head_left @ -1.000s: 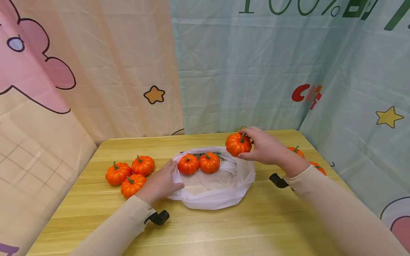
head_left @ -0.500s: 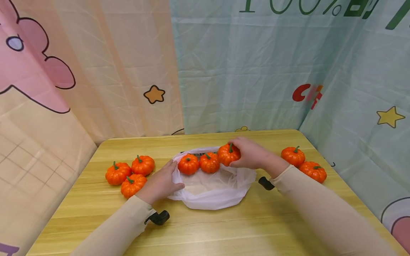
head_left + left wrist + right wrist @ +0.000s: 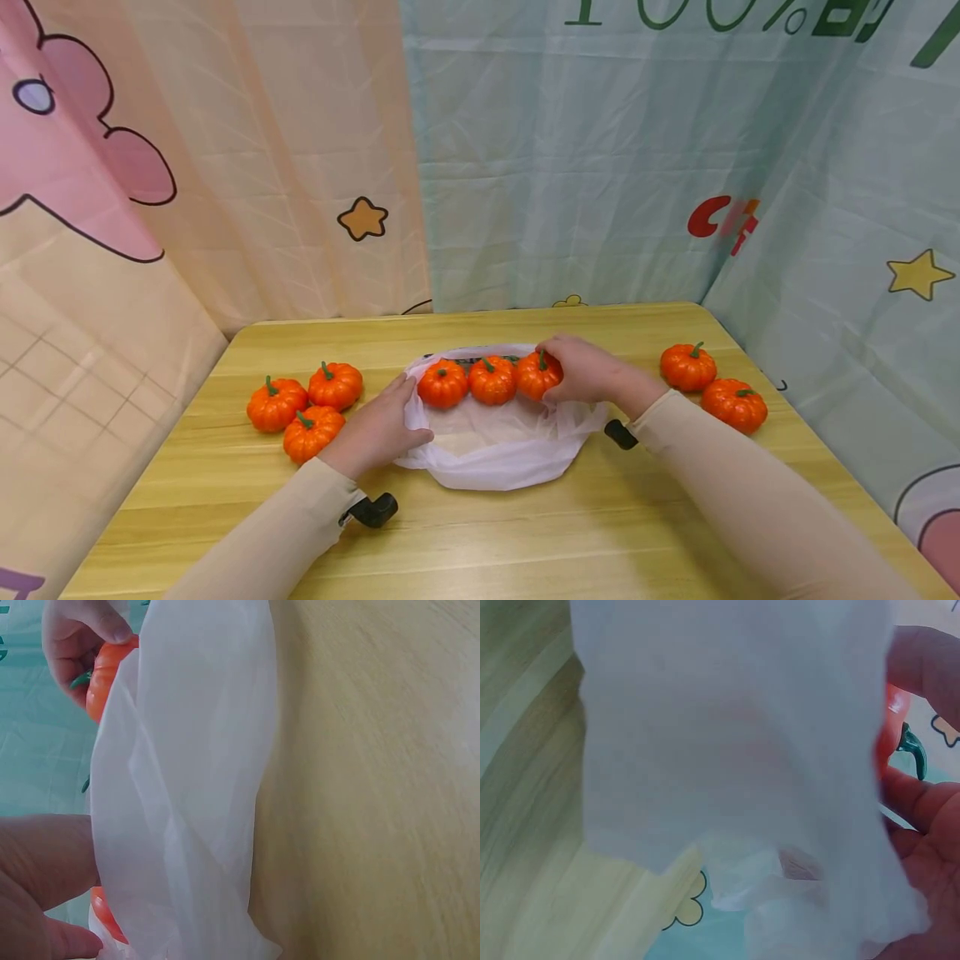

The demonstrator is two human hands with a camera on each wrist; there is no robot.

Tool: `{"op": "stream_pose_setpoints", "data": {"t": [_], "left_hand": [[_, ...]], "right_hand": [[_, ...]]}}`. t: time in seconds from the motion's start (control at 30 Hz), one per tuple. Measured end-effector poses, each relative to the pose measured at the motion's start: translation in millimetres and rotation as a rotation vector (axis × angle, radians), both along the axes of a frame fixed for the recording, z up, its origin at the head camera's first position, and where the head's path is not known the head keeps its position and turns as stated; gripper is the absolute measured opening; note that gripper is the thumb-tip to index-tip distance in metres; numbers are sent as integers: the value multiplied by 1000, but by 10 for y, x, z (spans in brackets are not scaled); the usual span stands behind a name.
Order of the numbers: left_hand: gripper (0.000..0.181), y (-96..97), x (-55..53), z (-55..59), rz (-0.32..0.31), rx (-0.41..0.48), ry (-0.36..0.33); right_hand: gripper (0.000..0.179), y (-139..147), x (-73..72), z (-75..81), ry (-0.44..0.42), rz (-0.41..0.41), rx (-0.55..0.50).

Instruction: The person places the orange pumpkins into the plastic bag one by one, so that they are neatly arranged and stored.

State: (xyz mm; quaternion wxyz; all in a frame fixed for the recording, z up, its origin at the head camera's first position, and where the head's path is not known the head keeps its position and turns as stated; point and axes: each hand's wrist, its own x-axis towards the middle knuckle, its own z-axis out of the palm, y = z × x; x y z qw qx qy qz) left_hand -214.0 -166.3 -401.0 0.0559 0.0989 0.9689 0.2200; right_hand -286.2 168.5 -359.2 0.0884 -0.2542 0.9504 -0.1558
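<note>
My right hand (image 3: 588, 371) grips a small orange pumpkin (image 3: 537, 379) with a green stem, at the right inside of a white plastic bag (image 3: 510, 473). In the right wrist view the bag's wall hides most of this pumpkin (image 3: 894, 724), with thumb and fingers around it. Two more pumpkins sit in the bag, the left one (image 3: 442, 385) and the middle one (image 3: 492, 382), in a row with the held one. My left hand (image 3: 378, 425) rests at the bag's left rim, thumb spread from the fairly straight fingers. In the left wrist view its thumb (image 3: 49, 855) reaches behind the bag's wall.
Three pumpkins cluster on the wooden table (image 3: 480, 542) at the left, the front one (image 3: 313, 435) close to my left forearm. At the right lie two more, a rear pumpkin (image 3: 687, 367) and a front pumpkin (image 3: 733, 405). Printed curtains (image 3: 570, 167) stand behind the table.
My right hand has carried its pumpkin left and down from above the bag's back right edge to beside the other two inside. The left hand has stayed in place.
</note>
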Motion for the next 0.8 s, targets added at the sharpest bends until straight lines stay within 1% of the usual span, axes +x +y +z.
{"op": "stream_pose_setpoints", "data": {"t": [0.47,0.7,0.8], "left_hand": [[96,2,2,3,2,13,-6],[96,-3,10,6,0,25,-9],[96,-4,9,4,-1,23,-7]], "right_hand": [[75,-2,-30,-111,-70,-65,7],[76,-11,-73,-172,-61,-63,20],[77,-7,-80,-194,-62,-80,18]]}}
